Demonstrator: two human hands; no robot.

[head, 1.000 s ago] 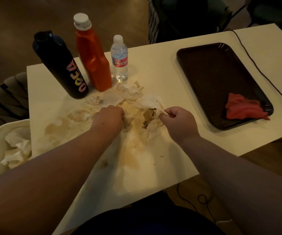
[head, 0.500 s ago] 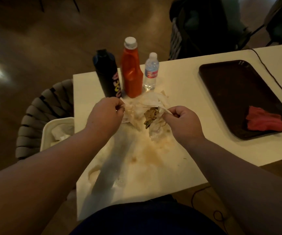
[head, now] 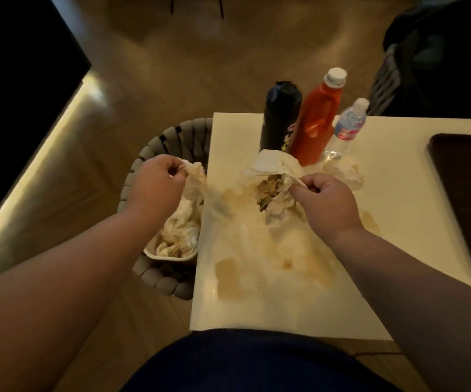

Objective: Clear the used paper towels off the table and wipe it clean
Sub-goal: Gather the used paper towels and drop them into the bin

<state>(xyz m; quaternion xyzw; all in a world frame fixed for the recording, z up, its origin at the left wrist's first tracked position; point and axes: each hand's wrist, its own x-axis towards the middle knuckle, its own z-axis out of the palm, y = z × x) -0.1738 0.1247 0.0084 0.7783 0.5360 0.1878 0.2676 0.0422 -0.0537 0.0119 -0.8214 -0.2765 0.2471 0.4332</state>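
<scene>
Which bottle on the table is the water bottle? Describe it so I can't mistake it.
Start at the white table and look to its far edge, where three bottles stand in a row. The water bottle is the rightmost, beside the orange bottle. It is the smallest and the only clear one, with a white cap and a red-and-blue label; the black bottle and the orange one are opaque.

dark brown plastic tray (head: 466,193): cut off by the right edge of the frame; contents out of view.
black flask (head: 279,117): lettering half covered by the crumpled white paper towel (head: 273,165) in front.
white bin (head: 172,257): far rim hidden under the left hand (head: 155,185).
dark chair (head: 437,60), upper right: blurred, cropped.
</scene>
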